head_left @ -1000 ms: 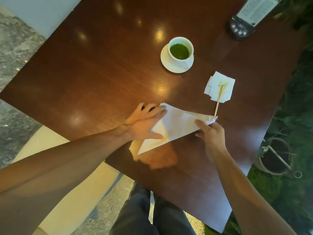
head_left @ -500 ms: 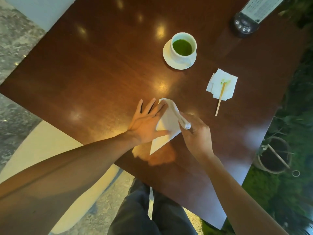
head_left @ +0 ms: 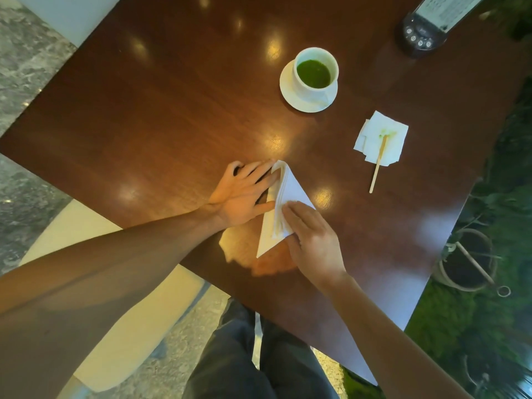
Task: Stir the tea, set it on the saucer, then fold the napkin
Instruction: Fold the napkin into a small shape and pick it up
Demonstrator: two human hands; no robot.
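1. Folding is in hand: the napkin is lying at centre frame on the bench, the cup sitting on its saucer at upper right.
2. Left hand and right hand are pressing flat, each grip open, clasping nothing.
3. Next, I judge, they are needing a firm crease.

Only one thing carries print — the card stand at the upper right of the frame, on a dark base with small round buttons — and its lines are too small and blurred to read.

Both forearms are bare (no sleeves showing), and the legs wear dark grey trousers.
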